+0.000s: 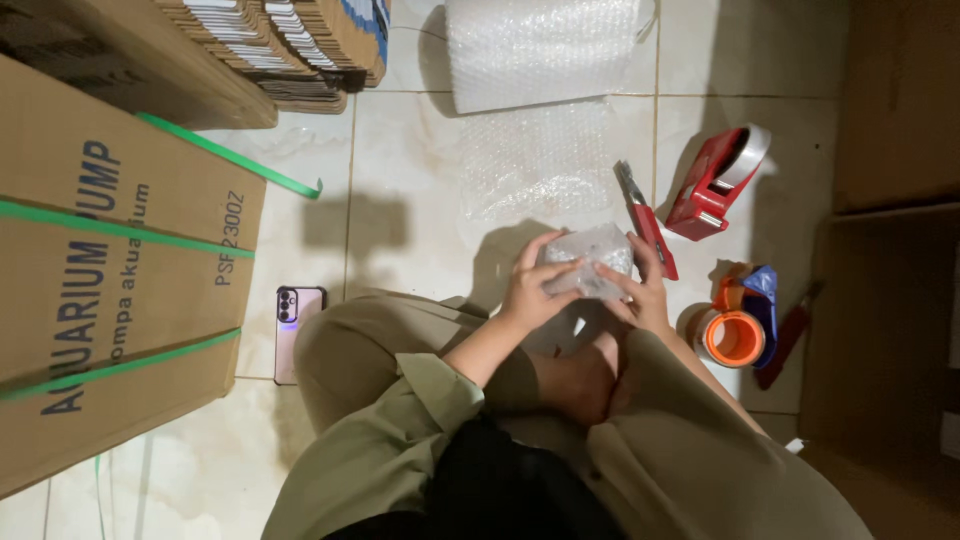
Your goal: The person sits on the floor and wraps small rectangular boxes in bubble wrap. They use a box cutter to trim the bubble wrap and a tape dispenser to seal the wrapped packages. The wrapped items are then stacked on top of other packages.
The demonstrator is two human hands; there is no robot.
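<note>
A small item wrapped in bubble wrap [588, 262] is held above my crossed legs, over the tiled floor. My left hand [532, 288] grips its left side with the thumb on top. On its right side my right hand [645, 290] presses with fingers spread along the edge. What is inside the wrap cannot be made out. A loose sheet of bubble wrap [540, 160] lies flat on the floor just beyond the hands.
A bubble wrap roll [545, 45] lies at the top. A red box cutter [648, 222], a red tape dispenser [718, 180] and an orange-and-blue tape dispenser [742, 325] lie to the right. A phone [296, 325], a big strapped carton [100, 290] and flat cardboard stacks [290, 45] sit left.
</note>
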